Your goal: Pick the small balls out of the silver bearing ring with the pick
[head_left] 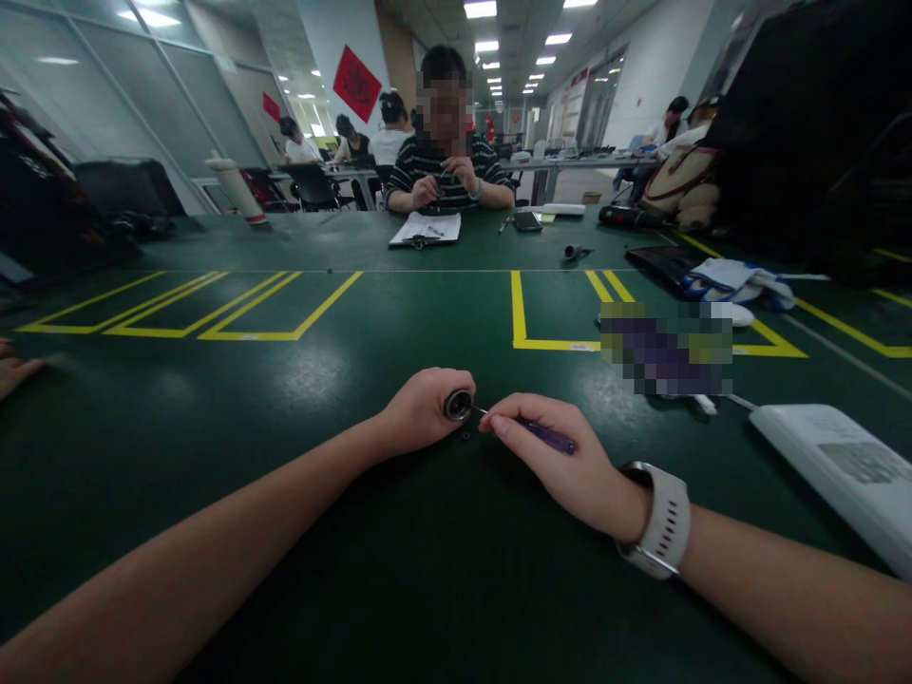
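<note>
Head view: our left hand (427, 410) is gripping a round, hollow, metallic-looking part (458, 406), body mostly hidden, over the glossy green table (399, 570); our right hand (570, 475) is pinching a slim purple-handled tool (552, 437), its tip hard to make out.

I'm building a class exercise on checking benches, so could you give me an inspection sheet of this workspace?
Surface: green table, marked with yellow tape.
Job's things: round dark metal part; purple-handled tool, its tip at the part's side, contact unclear; small ring-like piece nearby.
Clutter: clipboard with papers, phone-like slab, white-and-blue cloth, white box.
Hands: left hand grips the metal part; right hand holds the tool.
Cables: white cable reaching the white box.
Surroundings: person opposite, another hand at the left edge, people farther back.
</note>
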`<control>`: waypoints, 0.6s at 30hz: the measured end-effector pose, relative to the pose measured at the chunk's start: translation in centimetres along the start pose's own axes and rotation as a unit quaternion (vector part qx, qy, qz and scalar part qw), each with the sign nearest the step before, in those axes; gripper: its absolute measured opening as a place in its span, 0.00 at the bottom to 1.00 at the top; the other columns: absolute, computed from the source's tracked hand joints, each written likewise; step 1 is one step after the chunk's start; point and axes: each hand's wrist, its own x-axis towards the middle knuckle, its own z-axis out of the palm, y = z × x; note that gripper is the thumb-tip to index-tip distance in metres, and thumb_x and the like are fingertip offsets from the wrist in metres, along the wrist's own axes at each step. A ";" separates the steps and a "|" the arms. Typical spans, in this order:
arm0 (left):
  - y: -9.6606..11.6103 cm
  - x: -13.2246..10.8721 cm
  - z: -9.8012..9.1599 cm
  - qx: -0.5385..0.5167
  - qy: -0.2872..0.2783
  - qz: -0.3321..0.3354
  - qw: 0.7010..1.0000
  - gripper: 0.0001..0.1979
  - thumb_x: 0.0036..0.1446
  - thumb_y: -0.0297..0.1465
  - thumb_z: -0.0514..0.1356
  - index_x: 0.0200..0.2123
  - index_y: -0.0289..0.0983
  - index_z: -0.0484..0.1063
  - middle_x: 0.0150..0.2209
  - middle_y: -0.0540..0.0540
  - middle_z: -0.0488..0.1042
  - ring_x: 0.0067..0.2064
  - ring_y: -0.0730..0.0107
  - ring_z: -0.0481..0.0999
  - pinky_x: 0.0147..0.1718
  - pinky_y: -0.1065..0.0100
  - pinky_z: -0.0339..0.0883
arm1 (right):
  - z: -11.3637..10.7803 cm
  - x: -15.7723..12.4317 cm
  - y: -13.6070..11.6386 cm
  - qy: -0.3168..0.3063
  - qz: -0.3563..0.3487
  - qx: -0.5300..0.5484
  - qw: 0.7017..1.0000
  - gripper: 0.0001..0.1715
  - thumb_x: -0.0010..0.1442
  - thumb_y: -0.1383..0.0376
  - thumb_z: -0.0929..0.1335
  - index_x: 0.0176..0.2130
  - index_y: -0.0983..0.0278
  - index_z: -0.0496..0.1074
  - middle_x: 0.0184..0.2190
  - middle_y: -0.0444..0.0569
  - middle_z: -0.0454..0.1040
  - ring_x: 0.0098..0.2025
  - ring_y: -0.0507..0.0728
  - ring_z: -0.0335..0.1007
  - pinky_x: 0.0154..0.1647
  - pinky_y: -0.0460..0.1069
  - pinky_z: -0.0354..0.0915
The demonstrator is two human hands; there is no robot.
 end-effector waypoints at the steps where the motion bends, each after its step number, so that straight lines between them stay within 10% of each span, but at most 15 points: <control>1: 0.0 0.0 0.0 0.003 -0.002 0.005 1.000 0.03 0.49 0.26 0.56 0.25 0.36 0.65 0.24 0.52 0.68 0.26 0.74 0.67 0.27 0.72 0.59 | -0.1 0.1 0.2 -0.006 0.023 0.034 0.999 0.10 0.59 0.65 0.65 0.31 0.63 0.75 0.32 0.48 0.76 0.36 0.56 0.71 0.38 0.52 0.65; 9: 0.0 -0.1 -0.3 -0.050 0.009 0.009 0.999 0.03 0.51 0.27 0.56 0.26 0.35 0.65 0.24 0.51 0.68 0.25 0.75 0.67 0.25 0.73 0.59 | -0.5 0.7 1.3 -0.003 0.131 0.252 0.959 0.09 0.58 0.64 0.66 0.33 0.64 0.76 0.34 0.49 0.77 0.35 0.53 0.71 0.35 0.49 0.64; 18: -0.1 0.1 0.0 0.042 0.015 0.007 0.999 0.03 0.49 0.26 0.56 0.24 0.36 0.64 0.23 0.52 0.68 0.26 0.73 0.67 0.28 0.70 0.58 | -0.1 0.0 0.0 -0.003 0.019 0.025 1.000 0.10 0.60 0.66 0.65 0.35 0.62 0.77 0.33 0.47 0.76 0.36 0.55 0.71 0.40 0.52 0.65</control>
